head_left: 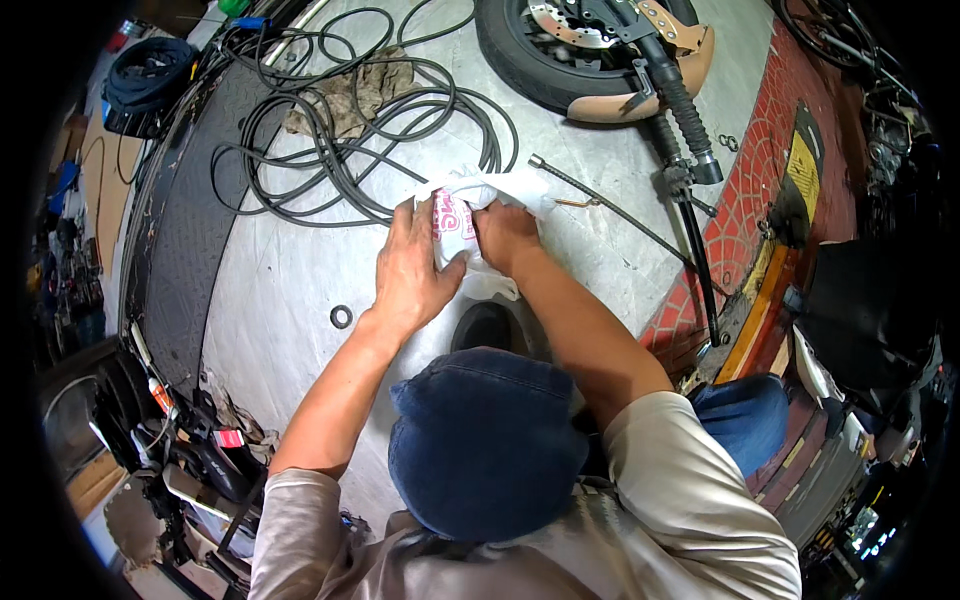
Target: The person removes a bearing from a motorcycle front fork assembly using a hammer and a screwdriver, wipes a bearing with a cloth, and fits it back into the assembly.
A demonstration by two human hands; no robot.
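A thin white plastic bag (457, 238) with pink printing sits crumpled in front of me, above my dark shoe (482, 325). My left hand (408, 268) grips its left side, fingers stretched along it and the thumb pressed against the front. On the other side my right hand (507, 238) has its fingers curled into the bag, so the fingertips are hidden. What the bag contains, if anything, cannot be seen. Loose folds of plastic stick out above both hands and hang below them.
Looped black hose (335, 150) lies ahead over a stained rag (365, 92). A motorcycle front wheel (520, 75) with its fork is at the far right. A long metal rod (620, 218) lies right of the bag, a black ring (341, 317) to the left. Red patterned flooring (745, 190) borders the right.
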